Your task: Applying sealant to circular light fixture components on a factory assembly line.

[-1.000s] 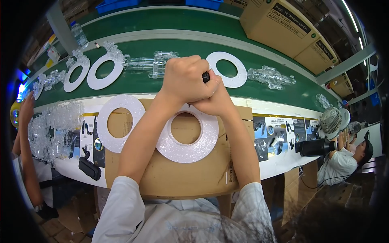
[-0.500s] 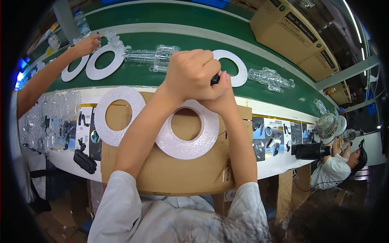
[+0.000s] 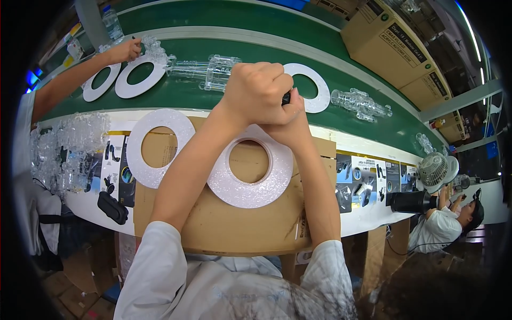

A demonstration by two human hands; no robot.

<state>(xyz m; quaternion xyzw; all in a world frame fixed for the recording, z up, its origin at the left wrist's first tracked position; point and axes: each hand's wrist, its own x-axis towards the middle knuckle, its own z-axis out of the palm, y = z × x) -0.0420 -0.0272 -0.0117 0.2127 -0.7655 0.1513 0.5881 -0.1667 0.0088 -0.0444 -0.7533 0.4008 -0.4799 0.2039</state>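
My left hand is closed in a fist, thumb side to the right. A small black end pokes out beside its thumb; the rest of that thing is hidden in the grip. My right hand is pressed under the left one, its fingers hidden behind the fist. Both hands are over the far edge of a white ring, which lies on a sheet of cardboard. A second white ring lies left of it, partly behind my left forearm.
On the green belt lie more white rings, a clear plastic assembly and another clear part. A co-worker's hand touches parts at left. A black case, a black bottle and a fan flank the cardboard.
The whole view has shifted slightly. My hands stay clasped together in nearly the same pose. The co-worker's hand at left has moved a little to the right.
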